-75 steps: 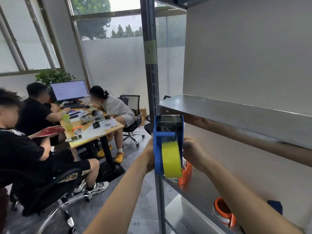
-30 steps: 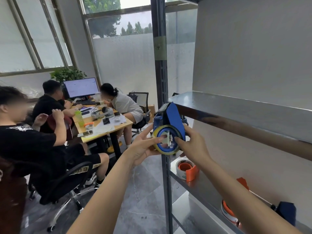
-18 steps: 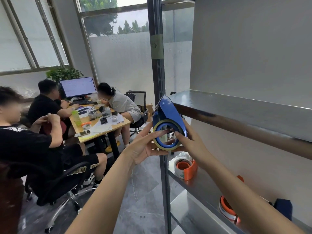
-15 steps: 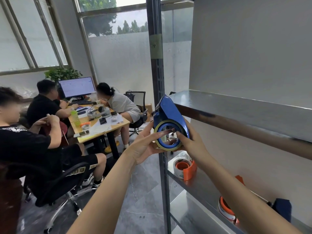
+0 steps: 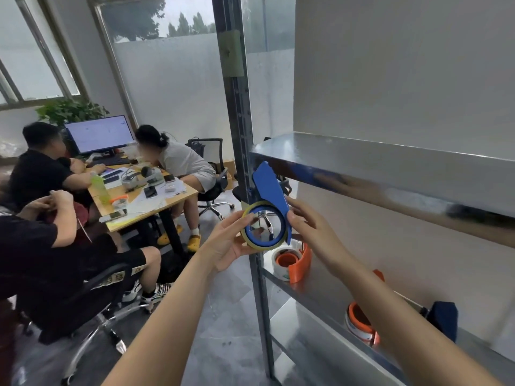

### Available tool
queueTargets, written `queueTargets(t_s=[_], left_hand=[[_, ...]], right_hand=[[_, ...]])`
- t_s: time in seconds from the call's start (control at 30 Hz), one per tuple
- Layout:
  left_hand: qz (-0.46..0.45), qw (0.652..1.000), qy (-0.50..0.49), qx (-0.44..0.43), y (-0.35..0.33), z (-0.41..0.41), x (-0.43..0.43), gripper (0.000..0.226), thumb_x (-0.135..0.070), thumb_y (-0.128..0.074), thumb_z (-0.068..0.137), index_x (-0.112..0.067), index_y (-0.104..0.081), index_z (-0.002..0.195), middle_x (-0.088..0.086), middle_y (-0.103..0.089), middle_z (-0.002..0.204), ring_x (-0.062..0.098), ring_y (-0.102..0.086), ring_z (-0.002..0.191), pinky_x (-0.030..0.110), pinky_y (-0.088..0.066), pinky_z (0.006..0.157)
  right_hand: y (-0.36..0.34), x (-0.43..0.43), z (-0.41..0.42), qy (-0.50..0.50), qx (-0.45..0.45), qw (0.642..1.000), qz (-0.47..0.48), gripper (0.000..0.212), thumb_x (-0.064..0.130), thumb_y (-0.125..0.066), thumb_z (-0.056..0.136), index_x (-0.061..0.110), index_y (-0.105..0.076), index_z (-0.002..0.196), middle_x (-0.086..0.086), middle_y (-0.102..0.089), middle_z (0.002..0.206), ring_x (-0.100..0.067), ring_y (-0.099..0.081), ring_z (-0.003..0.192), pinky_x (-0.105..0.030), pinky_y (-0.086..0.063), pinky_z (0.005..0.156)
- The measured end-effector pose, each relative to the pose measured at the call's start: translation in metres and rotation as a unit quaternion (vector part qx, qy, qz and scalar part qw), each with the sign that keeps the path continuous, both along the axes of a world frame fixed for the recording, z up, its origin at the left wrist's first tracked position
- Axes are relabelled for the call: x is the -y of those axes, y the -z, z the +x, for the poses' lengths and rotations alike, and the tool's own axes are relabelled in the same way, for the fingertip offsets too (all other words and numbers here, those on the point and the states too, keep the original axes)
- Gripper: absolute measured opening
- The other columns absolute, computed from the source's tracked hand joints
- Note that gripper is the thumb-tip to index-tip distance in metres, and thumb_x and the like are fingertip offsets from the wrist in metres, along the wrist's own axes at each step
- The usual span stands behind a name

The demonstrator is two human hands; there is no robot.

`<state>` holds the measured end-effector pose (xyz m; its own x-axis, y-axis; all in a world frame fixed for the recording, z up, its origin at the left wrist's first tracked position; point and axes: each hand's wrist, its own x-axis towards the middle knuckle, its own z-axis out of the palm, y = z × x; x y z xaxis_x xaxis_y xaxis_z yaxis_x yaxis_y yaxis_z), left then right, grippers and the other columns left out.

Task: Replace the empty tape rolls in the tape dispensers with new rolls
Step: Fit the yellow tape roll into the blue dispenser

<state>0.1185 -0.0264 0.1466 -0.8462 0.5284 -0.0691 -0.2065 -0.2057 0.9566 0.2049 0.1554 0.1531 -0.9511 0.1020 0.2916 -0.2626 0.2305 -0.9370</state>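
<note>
Yellow roll, pinched by the left hand, is apparently being seated in the blue dispenser gripped by the right hand; orange dispensers are probably left undone.

Blue dispenser flipped since a couple secs back: was edge-on to me, now side-on, can see straight through core of yellow roll. Left grip fingertips slid off core, back to roll's outer rim, thumb under. Right grip fingers off core too, now on side plate edge.
</note>
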Motion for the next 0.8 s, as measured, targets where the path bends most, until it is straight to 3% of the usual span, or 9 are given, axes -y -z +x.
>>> queueTargets(t_s=[0.07,0.13,0.23,0.3,0.37,0.5,0.57,0.7,0.8], left_hand=[[-0.018,1.000,-0.009,0.010,0.006,0.000,-0.006,0.043,-0.030,-0.071,0.076,-0.010,-0.064,0.113,0.016,-0.058,0.105,0.038,-0.055,0.104,0.063,-0.048,0.088],[-0.033,0.999,-0.006,0.015,0.013,-0.002,-0.013,0.042,-0.030,-0.070,0.080,-0.007,-0.063,0.115,0.015,-0.053,0.104,0.036,-0.052,0.099,0.054,-0.055,0.079],[-0.056,0.998,-0.016,0.020,0.022,-0.004,-0.028,0.028,-0.025,-0.065,0.086,-0.008,-0.063,0.108,0.015,-0.056,0.096,0.029,-0.059,0.088,0.040,-0.058,0.063],[-0.066,0.997,-0.016,0.030,0.026,-0.003,-0.041,0.027,-0.024,-0.068,0.083,-0.006,-0.063,0.102,0.008,-0.060,0.080,0.019,-0.063,0.072,0.039,-0.057,0.059],[-0.079,0.996,-0.004,0.042,0.037,-0.005,-0.054,0.030,-0.028,-0.071,0.079,-0.004,-0.065,0.096,0.004,-0.065,0.070,0.018,-0.065,0.068,0.044,-0.057,0.064],[-0.083,0.992,0.031,0.088,0.062,-0.006,-0.081,0.059,-0.043,-0.075,0.069,-0.001,-0.067,0.109,0.025,-0.064,0.108,0.037,-0.062,0.099,0.059,-0.052,0.083],[-0.085,0.989,0.027,0.116,0.073,-0.005,-0.095,0.051,-0.043,-0.068,0.079,-0.002,-0.066,0.110,0.020,-0.064,0.104,0.033,-0.061,0.100,0.059,-0.051,0.086],[-0.092,0.981,0.061,0.156,0.093,-0.009,-0.115,0.037,-0.031,-0.058,0.091,-0.005,-0.059,0.117,0.012,-0.063,0.103,0.028,-0.060,0.102,0.057,-0.047,0.093],[-0.099,0.974,0.079,0.188,0.113,-0.012,-0.122,0.030,-0.020,-0.058,0.090,-0.003,-0.061,0.115,0.013,-0.065,0.104,0.029,-0.063,0.097,0.053,-0.049,0.094]], right_hand=[[0.009,-0.004,0.001,0.019,0.008,1.000,-0.007,0.039,0.033,-0.048,0.099,0.030,-0.047,0.138,0.002,-0.059,0.127,-0.011,-0.064,0.105,-0.030,-0.057,0.087],[0.019,-0.009,0.004,0.037,0.017,0.999,-0.016,0.038,0.033,-0.049,0.099,0.028,-0.049,0.136,0.001,-0.060,0.126,-0.015,-0.063,0.108,-0.038,-0.056,0.089],[0.033,-0.018,0.010,0.062,0.029,0.996,-0.049,0.038,0.029,-0.052,0.098,0.023,-0.052,0.135,-0.001,-0.060,0.127,-0.016,-0.063,0.108,-0.036,-0.057,0.087],[0.042,-0.026,0.014,0.087,0.038,0.993,-0.065,0.037,0.026,-0.054,0.097,0.022,-0.054,0.134,0.001,-0.062,0.126,-0.015,-0.063,0.110,-0.036,-0.057,0.088],[0.051,-0.036,0.018,0.106,0.045,0.991,-0.069,0.033,0.026,-0.055,0.097,0.028,-0.056,0.129,0.009,-0.065,0.119,-0.010,-0.064,0.107,-0.030,-0.057,0.086],[0.067,-0.053,0.030,0.153,0.056,0.983,-0.086,0.028,0.021,-0.060,0.093,0.036,-0.060,0.117,0.026,-0.068,0.099,0.007,-0.066,0.091,-0.018,-0.055,0.076],[0.077,-0.060,0.033,0.189,0.072,0.975,-0.089,0.027,0.024,-0.062,0.092,0.032,-0.064,0.118,0.023,-0.070,0.097,0.005,-0.066,0.090,-0.022,-0.057,0.078],[0.100,-0.073,0.036,0.244,0.115,0.958,-0.096,0.013,0.027,-0.060,0.094,0.038,-0.067,0.096,0.006,-0.074,0.094,-0.007,-0.069,0.089,-0.029,-0.058,0.081],[0.120,-0.076,0.034,0.263,0.149,0.947,-0.105,0.019,0.033,-0.058,0.094,0.028,-0.069,0.109,0.007,-0.074,0.095,-0.003,-0.069,0.087,-0.028,-0.058,0.081]])
